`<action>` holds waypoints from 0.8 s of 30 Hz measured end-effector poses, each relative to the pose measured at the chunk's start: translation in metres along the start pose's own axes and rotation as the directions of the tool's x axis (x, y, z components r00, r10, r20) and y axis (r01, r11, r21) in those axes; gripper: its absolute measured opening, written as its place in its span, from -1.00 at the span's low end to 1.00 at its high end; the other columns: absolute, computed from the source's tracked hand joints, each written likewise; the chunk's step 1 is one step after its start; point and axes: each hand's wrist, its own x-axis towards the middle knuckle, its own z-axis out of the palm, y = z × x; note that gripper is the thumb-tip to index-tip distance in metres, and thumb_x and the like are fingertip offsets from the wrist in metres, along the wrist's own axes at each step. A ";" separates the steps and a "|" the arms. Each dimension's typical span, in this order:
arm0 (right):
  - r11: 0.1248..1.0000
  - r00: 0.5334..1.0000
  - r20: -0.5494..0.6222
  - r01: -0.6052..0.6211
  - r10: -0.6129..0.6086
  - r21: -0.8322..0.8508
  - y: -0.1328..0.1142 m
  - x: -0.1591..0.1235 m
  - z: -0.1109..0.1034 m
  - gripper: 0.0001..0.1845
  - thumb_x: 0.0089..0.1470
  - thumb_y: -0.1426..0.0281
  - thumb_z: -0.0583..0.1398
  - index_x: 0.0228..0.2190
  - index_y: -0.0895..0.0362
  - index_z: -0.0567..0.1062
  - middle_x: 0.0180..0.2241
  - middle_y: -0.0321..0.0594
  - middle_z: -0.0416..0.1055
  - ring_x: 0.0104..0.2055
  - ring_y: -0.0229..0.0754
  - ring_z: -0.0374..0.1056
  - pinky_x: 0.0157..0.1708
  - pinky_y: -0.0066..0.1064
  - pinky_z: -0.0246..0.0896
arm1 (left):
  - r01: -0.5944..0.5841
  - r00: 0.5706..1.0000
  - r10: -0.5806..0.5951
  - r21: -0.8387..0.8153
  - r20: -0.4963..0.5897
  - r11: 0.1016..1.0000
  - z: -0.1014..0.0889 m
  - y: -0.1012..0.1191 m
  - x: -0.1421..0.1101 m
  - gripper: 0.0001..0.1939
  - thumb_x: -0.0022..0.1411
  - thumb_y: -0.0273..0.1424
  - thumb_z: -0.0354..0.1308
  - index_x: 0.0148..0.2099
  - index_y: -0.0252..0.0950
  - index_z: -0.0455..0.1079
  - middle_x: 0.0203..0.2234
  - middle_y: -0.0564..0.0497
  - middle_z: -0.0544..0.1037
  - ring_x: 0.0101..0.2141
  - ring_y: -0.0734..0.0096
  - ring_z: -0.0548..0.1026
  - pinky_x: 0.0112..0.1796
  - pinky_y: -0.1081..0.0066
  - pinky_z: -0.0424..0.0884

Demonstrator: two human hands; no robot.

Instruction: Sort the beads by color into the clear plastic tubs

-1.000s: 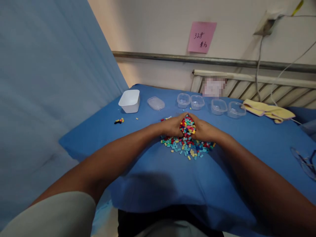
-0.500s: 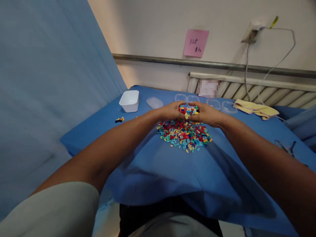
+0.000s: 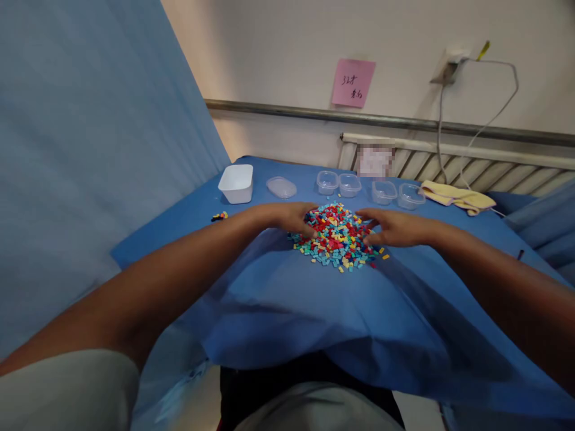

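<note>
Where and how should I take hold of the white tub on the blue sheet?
I'd probably pinch the white tub by its near wall at the rim, left hand coming from above and the near side, thumb outside, fingers inside. It stands upright, open at the top, with walls flaring toward the rim, leaving an edge to hold. Mind the small cluster of pieces nearer you.

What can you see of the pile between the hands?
The pile is a loose, low heap of many small, plastic-looking pieces: red, light blue, yellow, green, dark blue. It lies on the blue cloth, thinning at its near edge into single pieces. The left hand and right hand, both open, flank it; contact is hard to judge.
</note>
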 end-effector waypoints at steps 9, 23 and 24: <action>0.978 0.994 -0.036 -0.109 0.104 -0.179 0.011 -0.019 0.038 0.08 -0.16 0.06 0.57 0.35 0.12 0.49 0.16 0.07 0.62 0.18 0.28 0.56 0.20 0.01 0.47 | 0.225 0.974 -0.202 0.366 -0.099 0.903 0.032 -0.002 -0.016 0.16 -0.07 -0.03 0.55 0.48 -0.39 0.26 0.37 -0.50 0.38 0.32 -0.40 0.43 0.29 -0.08 0.41; 0.964 0.956 -0.188 -0.191 0.226 0.186 -0.027 0.027 0.063 -0.02 -0.07 0.39 0.53 0.36 0.12 0.41 0.10 -0.01 0.67 0.07 0.14 0.62 0.06 -0.10 0.58 | 0.002 0.964 -0.021 -0.073 -0.265 0.997 0.063 0.019 0.031 -0.11 -0.08 -0.37 0.47 0.33 -0.33 0.35 0.07 -0.16 0.65 0.01 -0.01 0.61 -0.01 0.22 0.61; 0.950 0.956 -0.174 -0.188 0.235 0.249 -0.028 0.027 0.064 -0.04 -0.03 0.40 0.50 0.37 0.13 0.39 0.07 -0.03 0.68 0.01 0.10 0.64 0.00 -0.12 0.62 | 0.006 0.959 -0.037 -0.108 -0.281 0.994 0.063 0.017 0.033 -0.08 -0.09 -0.37 0.47 0.35 -0.36 0.33 0.07 -0.18 0.64 0.00 -0.02 0.61 -0.03 0.20 0.61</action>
